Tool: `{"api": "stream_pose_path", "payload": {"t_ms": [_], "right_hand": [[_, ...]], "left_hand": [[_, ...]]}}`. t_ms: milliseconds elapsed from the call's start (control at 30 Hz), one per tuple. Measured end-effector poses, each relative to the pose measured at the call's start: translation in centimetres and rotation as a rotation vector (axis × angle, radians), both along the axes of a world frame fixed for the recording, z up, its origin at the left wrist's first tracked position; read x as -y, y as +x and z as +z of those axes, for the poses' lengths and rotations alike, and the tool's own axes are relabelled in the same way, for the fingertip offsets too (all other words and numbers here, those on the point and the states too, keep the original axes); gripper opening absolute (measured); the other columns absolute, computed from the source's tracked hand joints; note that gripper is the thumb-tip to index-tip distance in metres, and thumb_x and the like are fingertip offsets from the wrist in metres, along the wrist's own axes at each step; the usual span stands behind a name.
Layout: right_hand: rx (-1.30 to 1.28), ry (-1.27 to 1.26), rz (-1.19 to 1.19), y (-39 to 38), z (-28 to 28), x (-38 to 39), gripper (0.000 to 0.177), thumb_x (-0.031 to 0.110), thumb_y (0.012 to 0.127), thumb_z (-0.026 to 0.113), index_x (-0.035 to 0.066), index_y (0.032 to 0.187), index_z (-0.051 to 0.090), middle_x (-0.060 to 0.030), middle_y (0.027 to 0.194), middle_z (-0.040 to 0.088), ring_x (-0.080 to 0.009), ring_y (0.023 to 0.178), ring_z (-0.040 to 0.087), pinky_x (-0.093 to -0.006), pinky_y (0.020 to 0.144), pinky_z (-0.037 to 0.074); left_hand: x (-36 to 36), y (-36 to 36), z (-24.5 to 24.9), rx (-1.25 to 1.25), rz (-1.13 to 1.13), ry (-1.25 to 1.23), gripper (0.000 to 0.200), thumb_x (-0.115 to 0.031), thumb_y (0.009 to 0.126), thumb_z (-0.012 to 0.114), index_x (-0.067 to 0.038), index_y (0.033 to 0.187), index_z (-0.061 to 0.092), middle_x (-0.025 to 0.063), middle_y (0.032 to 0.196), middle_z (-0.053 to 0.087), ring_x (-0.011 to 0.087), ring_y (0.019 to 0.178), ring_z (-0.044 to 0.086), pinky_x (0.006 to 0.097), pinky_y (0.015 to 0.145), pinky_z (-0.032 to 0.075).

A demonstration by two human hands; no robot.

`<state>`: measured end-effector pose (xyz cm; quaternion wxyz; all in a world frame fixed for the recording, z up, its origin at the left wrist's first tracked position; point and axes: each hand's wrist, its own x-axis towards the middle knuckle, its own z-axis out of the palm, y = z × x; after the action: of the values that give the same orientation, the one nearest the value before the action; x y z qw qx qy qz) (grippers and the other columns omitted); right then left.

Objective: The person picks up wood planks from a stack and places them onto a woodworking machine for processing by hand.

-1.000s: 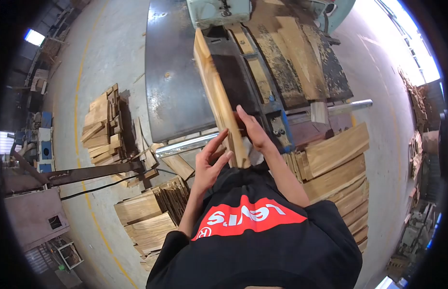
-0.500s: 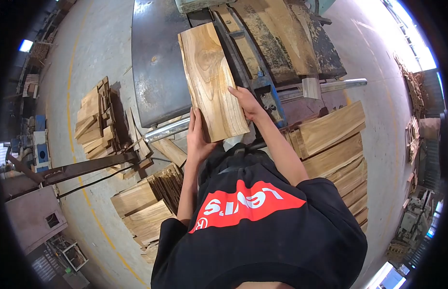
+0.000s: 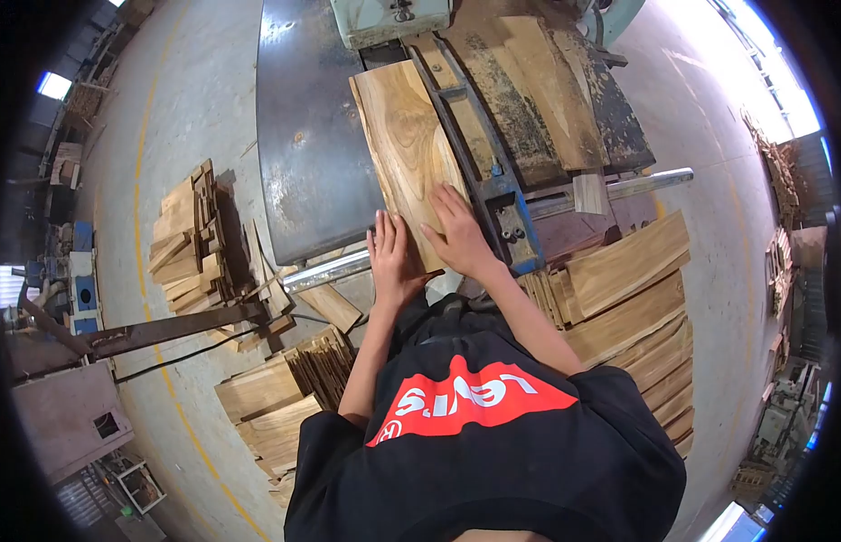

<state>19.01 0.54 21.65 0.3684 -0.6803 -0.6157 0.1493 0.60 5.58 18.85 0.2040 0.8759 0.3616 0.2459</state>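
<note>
A long wooden board point(image 3: 407, 126) with wavy brown grain lies on the dark metal machine table point(image 3: 307, 172), alongside the metal guide rail point(image 3: 479, 149). My right hand point(image 3: 461, 237) rests flat on top of it, fingers stretched toward the far end and thumb apart. At the board's near left corner, my left hand point(image 3: 392, 257) has its fingers stretched out over the upper face. Its thumb is by the near end and partly hidden. Beyond the board's far end stands a pale green machine housing point(image 3: 389, 23).
Stacked boards stand to my right point(image 3: 633, 271) and lower left point(image 3: 276, 402). Another wood pile point(image 3: 190, 226) sits on the floor at left. Thin wood pieces point(image 3: 551, 99) lie right of the rail. A shiny metal bar point(image 3: 325, 269) runs along the table's front edge.
The board, held at both sides before, now lies lower, along the rail. My right hand has shifted from its right edge onto its top face, and my left fingers now lie over the top.
</note>
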Motion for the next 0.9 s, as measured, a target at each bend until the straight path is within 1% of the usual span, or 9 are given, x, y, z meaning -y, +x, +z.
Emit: {"api": "stream_pose_path", "payload": {"t_ms": [133,233,267,367,400,533,633,800,900], "right_hand": [[0.112,-0.013,-0.003,0.7,-2.2,-2.3,0.070,0.023,0.101,0.064,-0.010,0.157,0.038,-0.0269,0.170,0.029,-0.0412,0.160,0.024,-0.0477,0.130,0.024],[0.197,0.010,-0.067,1.1,-3.3,-5.5,0.070,0.026,0.102,0.062,-0.009,0.158,0.038,-0.0264,0.170,0.031,-0.0406,0.160,0.025,-0.0491,0.130,0.023],[0.188,0.033,-0.098,1.2,-3.6,-6.7,0.069,0.028,0.103,0.061,-0.008,0.157,0.040,-0.0254,0.169,0.034,-0.0394,0.159,0.028,-0.0497,0.130,0.023],[0.209,0.074,-0.146,1.9,-4.0,-10.4,0.068,0.029,0.103,0.061,-0.008,0.156,0.042,-0.0244,0.167,0.038,-0.0385,0.158,0.031,-0.0492,0.130,0.024],[0.229,0.131,-0.186,2.1,-4.3,-11.7,0.062,0.028,0.103,0.061,-0.006,0.153,0.048,-0.0224,0.163,0.045,-0.0381,0.154,0.038,-0.0489,0.128,0.028],[0.215,0.200,-0.249,3.3,-4.7,-16.3,0.053,0.025,0.101,0.063,-0.003,0.145,0.059,-0.0202,0.154,0.057,-0.0357,0.148,0.048,-0.0479,0.125,0.033],[0.202,0.199,-0.247,4.4,-4.7,-19.3,0.052,0.025,0.101,0.065,-0.004,0.144,0.060,-0.0203,0.154,0.057,-0.0363,0.148,0.048,-0.0468,0.124,0.036],[0.175,0.247,-0.249,6.5,-5.0,-24.9,0.050,0.024,0.099,0.067,-0.003,0.140,0.063,-0.0204,0.150,0.060,-0.0364,0.145,0.051,-0.0462,0.122,0.039],[0.162,0.207,-0.252,6.5,-4.5,-25.9,0.049,0.022,0.097,0.068,-0.002,0.139,0.065,-0.0189,0.149,0.061,-0.0351,0.144,0.052,-0.0466,0.122,0.039]], "left_hand": [[-2.9,2.3,-1.1,-0.023,0.023,0.068,0.136,-0.054,0.055,0.098,0.012,0.157,0.036,0.0378,0.163,0.035,0.0474,0.159,0.026,0.0625,0.127,0.017],[-6.3,3.0,-1.4,0.002,-0.011,0.073,0.136,-0.056,0.056,0.097,0.012,0.157,0.037,0.0377,0.163,0.035,0.0473,0.159,0.025,0.0626,0.127,0.017],[-7.4,3.3,-1.5,0.024,-0.018,0.071,0.133,-0.049,0.057,0.098,0.012,0.157,0.036,0.0365,0.164,0.035,0.0468,0.160,0.024,0.0604,0.128,0.017],[-11.0,4.0,-1.2,0.058,-0.050,0.027,0.129,-0.039,0.058,0.099,0.011,0.158,0.036,0.0351,0.164,0.035,0.0466,0.160,0.024,0.0567,0.130,0.017],[-12.2,4.5,-1.3,0.072,-0.049,0.036,0.126,-0.034,0.058,0.099,0.011,0.158,0.036,0.0347,0.163,0.036,0.0477,0.159,0.024,0.0537,0.131,0.020],[-15.9,5.6,-1.3,0.102,-0.056,0.036,0.125,-0.037,0.058,0.099,0.012,0.156,0.039,0.0352,0.161,0.039,0.0491,0.158,0.026,0.0529,0.128,0.029],[-18.9,6.6,-1.5,0.100,-0.044,0.059,0.125,-0.039,0.058,0.100,0.012,0.155,0.040,0.0355,0.161,0.040,0.0496,0.157,0.027,0.0532,0.128,0.028],[-24.2,8.7,-0.8,0.088,-0.028,0.098,0.134,-0.055,0.054,0.097,0.014,0.154,0.040,0.0368,0.158,0.042,0.0495,0.156,0.029,0.0558,0.128,0.025],[-24.7,8.8,-1.6,0.100,-0.025,0.064,0.138,-0.058,0.054,0.097,0.014,0.155,0.037,0.0368,0.159,0.041,0.0504,0.156,0.029,0.0558,0.128,0.025]]}}
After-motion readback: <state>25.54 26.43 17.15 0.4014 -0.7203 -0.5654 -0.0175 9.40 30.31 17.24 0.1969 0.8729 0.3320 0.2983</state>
